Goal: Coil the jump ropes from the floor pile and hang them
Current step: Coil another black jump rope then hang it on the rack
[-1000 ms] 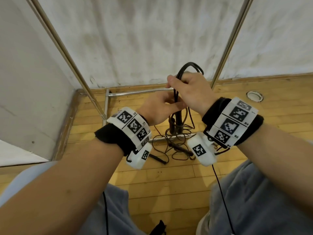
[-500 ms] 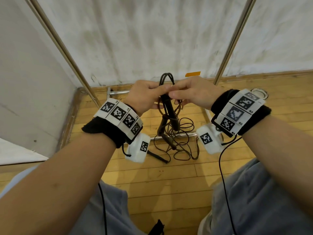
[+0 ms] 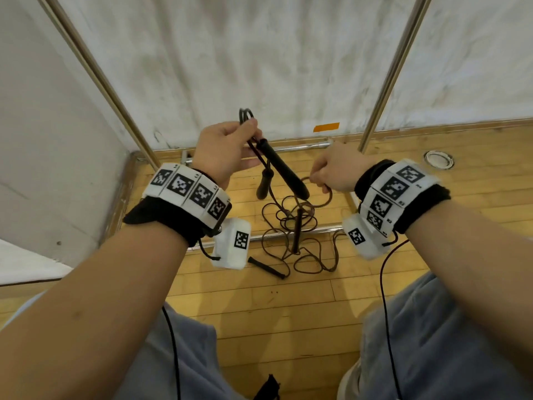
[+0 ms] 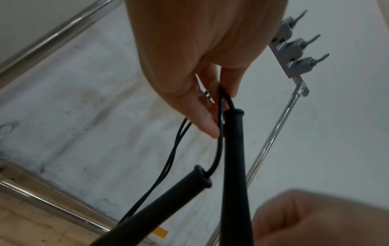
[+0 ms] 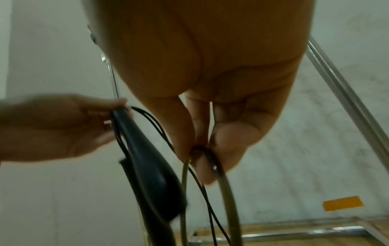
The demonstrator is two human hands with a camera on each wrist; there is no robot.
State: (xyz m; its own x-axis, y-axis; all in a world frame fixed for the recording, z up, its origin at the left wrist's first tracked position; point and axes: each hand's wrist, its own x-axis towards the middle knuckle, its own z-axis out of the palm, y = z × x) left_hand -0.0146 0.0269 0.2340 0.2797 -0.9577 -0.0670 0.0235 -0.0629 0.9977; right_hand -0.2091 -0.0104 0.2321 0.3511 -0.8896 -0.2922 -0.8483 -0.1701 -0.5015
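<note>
My left hand [image 3: 227,145] pinches the black jump rope's cord [image 4: 220,146] just above its two black handles [image 3: 284,170], which dangle below the fingers; a short loop of cord [image 3: 245,115] sticks up past the thumb. In the left wrist view one handle [image 4: 233,166] hangs straight down and the other handle [image 4: 168,198] slants left. My right hand [image 3: 336,170] is apart to the right and pinches a loop of brown rope [image 5: 228,191] that trails down to the tangled pile [image 3: 297,235] on the wooden floor.
A chrome rack frames the spot: slanted poles [image 3: 395,70] left and right, floor bars [image 3: 300,147] behind and under the pile. A row of hooks [image 4: 294,48] sits high on the rack. A loose black handle [image 3: 266,268] lies on the floor. An orange tape strip [image 3: 326,127] marks the wall.
My hands have parted: the left kept the black rope and moved up and left, the right dropped right and now pinches the brown rope. The black handles swung free.
</note>
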